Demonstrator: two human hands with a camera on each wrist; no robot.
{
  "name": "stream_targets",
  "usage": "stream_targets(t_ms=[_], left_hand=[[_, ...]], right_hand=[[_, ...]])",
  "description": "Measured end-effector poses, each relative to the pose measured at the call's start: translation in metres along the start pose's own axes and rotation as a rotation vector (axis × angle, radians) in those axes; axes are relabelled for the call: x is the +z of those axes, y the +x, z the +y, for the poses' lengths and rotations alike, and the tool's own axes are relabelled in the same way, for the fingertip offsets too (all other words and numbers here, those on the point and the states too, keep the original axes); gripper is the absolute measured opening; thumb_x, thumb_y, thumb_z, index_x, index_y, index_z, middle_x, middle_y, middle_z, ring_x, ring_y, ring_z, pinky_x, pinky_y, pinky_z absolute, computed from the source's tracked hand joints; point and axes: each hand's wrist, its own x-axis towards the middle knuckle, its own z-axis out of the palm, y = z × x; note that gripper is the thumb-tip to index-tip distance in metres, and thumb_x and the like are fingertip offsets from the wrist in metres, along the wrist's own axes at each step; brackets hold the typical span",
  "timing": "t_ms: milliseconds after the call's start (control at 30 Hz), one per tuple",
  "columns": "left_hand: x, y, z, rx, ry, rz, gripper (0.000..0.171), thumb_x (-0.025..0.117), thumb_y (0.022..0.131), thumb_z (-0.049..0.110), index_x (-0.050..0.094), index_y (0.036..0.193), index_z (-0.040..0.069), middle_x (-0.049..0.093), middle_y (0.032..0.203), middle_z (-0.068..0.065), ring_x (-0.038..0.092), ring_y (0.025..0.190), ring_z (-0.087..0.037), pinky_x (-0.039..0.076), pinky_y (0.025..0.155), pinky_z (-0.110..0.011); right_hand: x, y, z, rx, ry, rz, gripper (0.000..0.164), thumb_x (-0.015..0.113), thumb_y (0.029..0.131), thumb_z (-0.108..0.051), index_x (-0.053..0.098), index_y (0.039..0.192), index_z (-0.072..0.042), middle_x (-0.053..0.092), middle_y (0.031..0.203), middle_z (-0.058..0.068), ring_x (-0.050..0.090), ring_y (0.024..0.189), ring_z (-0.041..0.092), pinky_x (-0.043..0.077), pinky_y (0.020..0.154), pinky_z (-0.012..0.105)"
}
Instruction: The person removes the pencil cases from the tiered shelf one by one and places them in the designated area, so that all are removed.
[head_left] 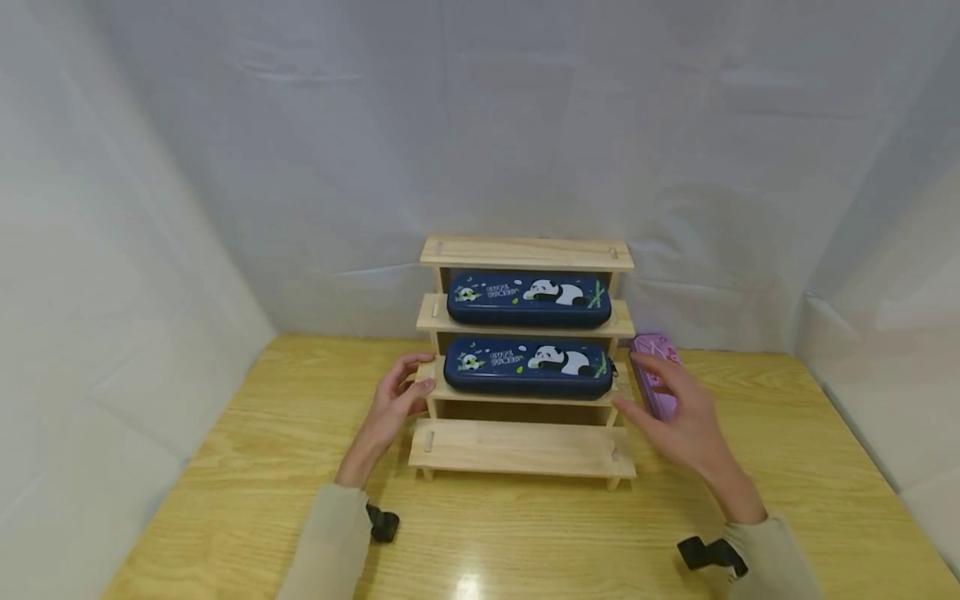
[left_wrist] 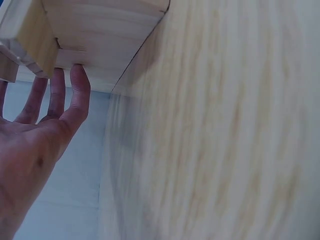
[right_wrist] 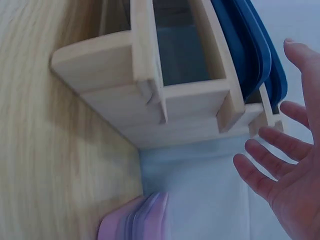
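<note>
A stepped wooden rack (head_left: 517, 450) stands on the table, with shelves at several heights. Two navy pencil cases printed with pandas lie on it: an upper pencil case (head_left: 528, 300) on the second shelf from the top and a lower pencil case (head_left: 528, 367) on the shelf below. My left hand (head_left: 392, 404) is at the rack's left end; in the left wrist view its fingertips (left_wrist: 80, 72) touch the side panel. Off the rack's right end, my right hand (head_left: 686, 421) is spread, apart from the wood and the cases, holding nothing.
A purple-pink pencil case (head_left: 651, 346) lies on the table right of the rack, partly behind my right hand. White sheeting (head_left: 525, 125) hangs behind the wood-grain table (head_left: 285, 433) and on both sides. The rack's back is near the rear sheet.
</note>
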Motion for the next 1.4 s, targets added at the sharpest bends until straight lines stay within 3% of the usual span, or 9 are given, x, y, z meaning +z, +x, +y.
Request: stream_targets(t_ms=[167, 300, 467, 767, 933, 1167, 1400], left_hand=[[0.0, 0.0, 0.0, 0.0, 0.0, 0.011, 0.041, 0.059, 0.102, 0.016, 0.051, 0.143, 0.012, 0.051, 0.138, -0.009, 0.06, 0.095, -0.01, 0.058, 0.081, -0.033], [0.002, -0.001, 0.0, -0.002, -0.011, 0.018, 0.041, 0.059, 0.102, 0.015, 0.051, 0.142, 0.012, 0.051, 0.136, -0.007, 0.061, 0.094, -0.009, 0.058, 0.08, -0.033], [0.004, -0.001, -0.001, -0.001, -0.032, 0.018, 0.041, 0.059, 0.102, 0.014, 0.051, 0.142, 0.01, 0.052, 0.133, -0.004, 0.062, 0.095, -0.008, 0.058, 0.079, -0.031], [0.001, -0.002, -0.001, -0.001, -0.02, 0.032, 0.041, 0.059, 0.102, 0.014, 0.051, 0.142, 0.011, 0.051, 0.135, -0.004, 0.061, 0.095, -0.008, 0.057, 0.079, -0.031], [0.001, -0.001, -0.001, 0.007, -0.013, 0.027, 0.041, 0.059, 0.102, 0.014, 0.05, 0.143, 0.011, 0.051, 0.137, -0.006, 0.061, 0.094, -0.008, 0.057, 0.08, -0.032], [0.001, -0.001, -0.001, 0.016, -0.005, 0.018, 0.042, 0.059, 0.102, 0.015, 0.051, 0.143, 0.011, 0.051, 0.14, -0.01, 0.06, 0.095, -0.008, 0.057, 0.08, -0.031], [0.001, -0.001, -0.001, 0.018, -0.02, 0.007, 0.042, 0.06, 0.102, 0.015, 0.051, 0.143, 0.011, 0.049, 0.144, -0.008, 0.058, 0.098, -0.009, 0.056, 0.08, -0.033]], right_hand=[[0.006, 0.009, -0.008, -0.027, -0.006, -0.022, 0.066, 0.09, 0.076, -0.016, 0.063, 0.136, -0.008, 0.067, 0.134, 0.012, 0.062, 0.122, 0.031, 0.047, 0.099, 0.026], [0.012, 0.015, -0.011, -0.028, 0.015, -0.047, 0.067, 0.09, 0.076, -0.02, 0.063, 0.136, -0.009, 0.067, 0.134, 0.009, 0.063, 0.119, 0.027, 0.049, 0.096, 0.027], [0.02, 0.02, -0.013, -0.015, 0.038, -0.082, 0.066, 0.089, 0.078, -0.022, 0.062, 0.138, -0.012, 0.066, 0.135, 0.01, 0.064, 0.116, 0.026, 0.054, 0.088, 0.039], [0.026, 0.026, -0.021, 0.024, 0.014, -0.128, 0.067, 0.088, 0.079, -0.029, 0.061, 0.138, -0.012, 0.062, 0.141, 0.016, 0.054, 0.131, 0.039, 0.039, 0.109, 0.061], [0.027, 0.026, -0.021, 0.038, 0.021, -0.145, 0.065, 0.089, 0.078, -0.027, 0.062, 0.134, -0.01, 0.063, 0.138, 0.015, 0.056, 0.127, 0.036, 0.042, 0.105, 0.058], [0.022, 0.024, -0.025, 0.169, 0.098, -0.223, 0.064, 0.093, 0.075, -0.029, 0.057, 0.125, -0.011, 0.062, 0.126, 0.009, 0.059, 0.108, 0.025, 0.05, 0.089, 0.04], [0.016, 0.024, -0.028, 0.225, 0.108, -0.277, 0.075, 0.094, 0.072, -0.035, 0.054, 0.131, -0.013, 0.059, 0.131, 0.009, 0.057, 0.11, 0.027, 0.05, 0.094, 0.044]])
